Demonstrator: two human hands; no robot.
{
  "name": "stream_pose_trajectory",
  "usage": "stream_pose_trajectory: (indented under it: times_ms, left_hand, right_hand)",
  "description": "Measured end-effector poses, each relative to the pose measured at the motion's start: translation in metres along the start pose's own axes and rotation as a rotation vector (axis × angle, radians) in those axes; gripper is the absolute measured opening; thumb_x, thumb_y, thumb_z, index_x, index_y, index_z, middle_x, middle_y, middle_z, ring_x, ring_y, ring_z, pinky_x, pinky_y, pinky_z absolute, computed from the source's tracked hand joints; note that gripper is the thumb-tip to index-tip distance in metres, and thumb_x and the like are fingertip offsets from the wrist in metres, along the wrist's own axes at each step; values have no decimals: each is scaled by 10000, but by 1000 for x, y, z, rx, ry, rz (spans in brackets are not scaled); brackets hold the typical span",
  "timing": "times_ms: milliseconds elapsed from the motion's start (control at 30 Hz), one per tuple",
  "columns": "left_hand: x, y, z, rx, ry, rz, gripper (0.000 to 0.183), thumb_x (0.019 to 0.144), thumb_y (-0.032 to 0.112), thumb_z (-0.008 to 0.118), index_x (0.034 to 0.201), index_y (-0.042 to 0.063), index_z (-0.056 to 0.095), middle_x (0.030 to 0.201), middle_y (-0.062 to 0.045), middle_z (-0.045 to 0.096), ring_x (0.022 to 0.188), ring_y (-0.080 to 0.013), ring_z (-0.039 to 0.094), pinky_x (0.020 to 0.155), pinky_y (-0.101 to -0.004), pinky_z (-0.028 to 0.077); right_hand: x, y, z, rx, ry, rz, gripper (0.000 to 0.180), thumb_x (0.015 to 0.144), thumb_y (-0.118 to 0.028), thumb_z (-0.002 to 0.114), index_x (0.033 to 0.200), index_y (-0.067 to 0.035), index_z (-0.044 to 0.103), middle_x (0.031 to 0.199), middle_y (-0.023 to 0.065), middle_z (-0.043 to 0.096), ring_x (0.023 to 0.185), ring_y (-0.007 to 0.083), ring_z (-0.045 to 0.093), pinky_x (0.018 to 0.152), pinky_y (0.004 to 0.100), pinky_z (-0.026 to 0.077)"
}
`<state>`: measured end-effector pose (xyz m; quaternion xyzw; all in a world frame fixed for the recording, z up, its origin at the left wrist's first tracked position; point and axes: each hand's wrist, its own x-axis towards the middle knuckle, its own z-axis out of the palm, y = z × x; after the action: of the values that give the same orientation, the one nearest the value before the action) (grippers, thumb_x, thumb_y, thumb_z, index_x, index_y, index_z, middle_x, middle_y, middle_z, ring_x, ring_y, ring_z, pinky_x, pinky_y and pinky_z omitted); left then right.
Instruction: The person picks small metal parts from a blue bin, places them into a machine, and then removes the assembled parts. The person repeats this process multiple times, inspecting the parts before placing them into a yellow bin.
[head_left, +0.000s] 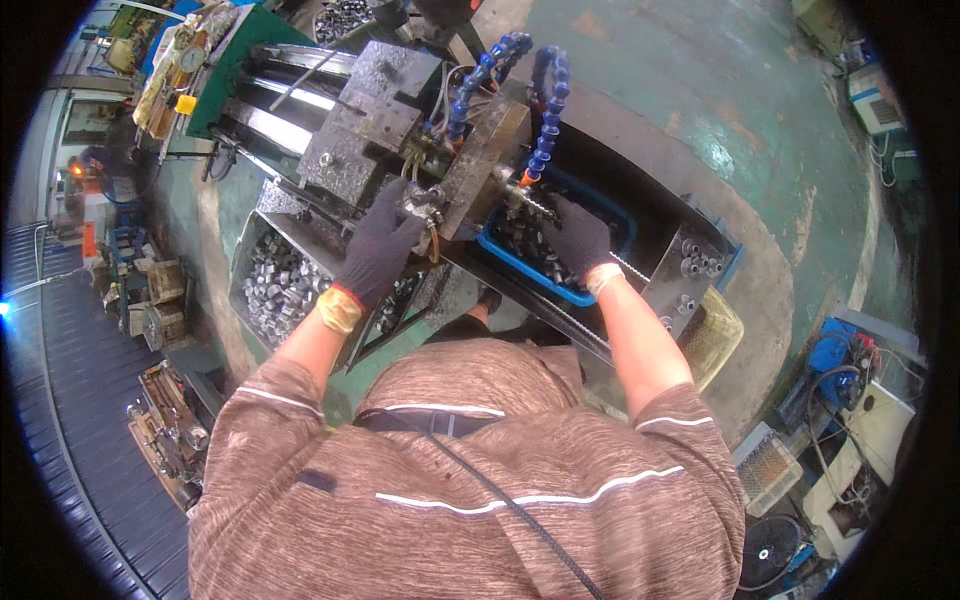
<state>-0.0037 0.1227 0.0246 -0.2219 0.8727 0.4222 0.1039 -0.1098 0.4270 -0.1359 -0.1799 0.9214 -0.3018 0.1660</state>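
My left hand (380, 244), in a dark knit glove over a pale one, is at a small valve or lever fitting (424, 201) on the front of a metal machine block (487, 161). Its exact grip is partly hidden. My right hand (579, 236), gloved alike, is over a blue plastic basket (491, 244) of small dark metal parts. A long spiral drill or threaded rod (536, 206) runs from the machine to its fingertips; whether they close on it cannot be told. Blue segmented coolant hoses (551, 112) with an orange nozzle (529, 180) arch above.
A bin of cut metal pieces (277, 281) is at the left below the machine rails (274, 124). At the right, a metal plate (675, 277) bears several flanged metal parts (690, 262). A yellow plastic basket (716, 337) is beside it.
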Motion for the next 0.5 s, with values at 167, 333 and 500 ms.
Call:
stream_pose_trajectory:
  times_ms: [167, 333, 500]
  left_hand:
    - [24, 10, 2, 167, -105, 38, 592, 985, 332, 680, 1487, 40, 565, 1305, -229, 722, 1190, -355, 717, 1020, -443, 546]
    - [35, 45, 15, 262, -89, 35, 581, 1004, 379, 672, 1459, 27, 592, 1255, -227, 731, 1132, -342, 732, 1003, -425, 550]
    - [43, 7, 12, -72, -176, 100, 486, 1044, 217, 647, 1468, -8, 566, 1076, -99, 694, 909, -165, 679, 851, -319, 569]
  right_hand:
    - [30, -39, 8, 17, -35, 16, 519, 963, -390, 703, 1414, -136, 668, 1222, 195, 752, 1103, 396, 729, 935, 485, 578]
    - [39, -30, 27, 67, -2, 52, 370, 972, -289, 709, 1329, -197, 730, 1184, 125, 776, 1075, 365, 738, 924, 474, 578]
    - [34, -49, 10, 46, -36, 116, 306, 956, -247, 711, 1247, -169, 767, 1141, 128, 786, 1044, 354, 750, 897, 463, 588]
